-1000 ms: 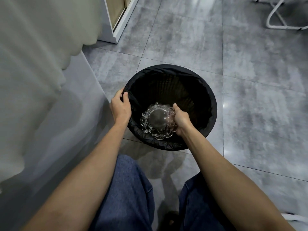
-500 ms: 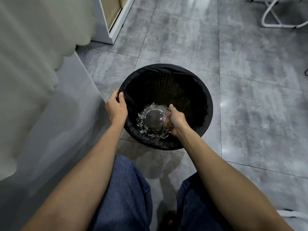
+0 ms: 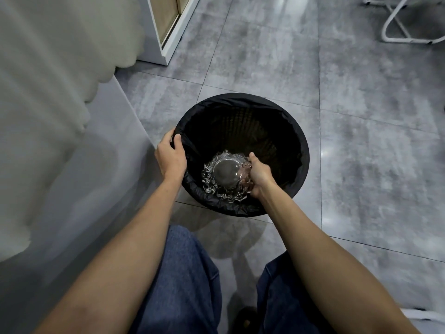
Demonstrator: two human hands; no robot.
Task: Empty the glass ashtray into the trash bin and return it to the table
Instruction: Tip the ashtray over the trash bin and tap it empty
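Note:
A round trash bin (image 3: 293, 131) with a black liner stands on the grey tiled floor in front of my knees. My right hand (image 3: 258, 175) grips the right edge of the cut-glass ashtray (image 3: 222, 178), which is turned upside down inside the bin's near side, its round base facing up. My left hand (image 3: 171, 156) clasps the bin's left rim, fingers curled over the liner. The bin's bottom is dark and I cannot see what lies in it.
A table with a pale cloth (image 3: 48, 92) fills the left side, close to the bin. A white cabinet base (image 3: 166, 39) stands at the back left. White tubular chair legs (image 3: 397, 25) are at the top right. Open tiled floor lies to the right.
Both hands keep their holds on the bin rim and the inverted ashtray. The ashtray has hardly shifted inside the bin; only the view drifted slightly.

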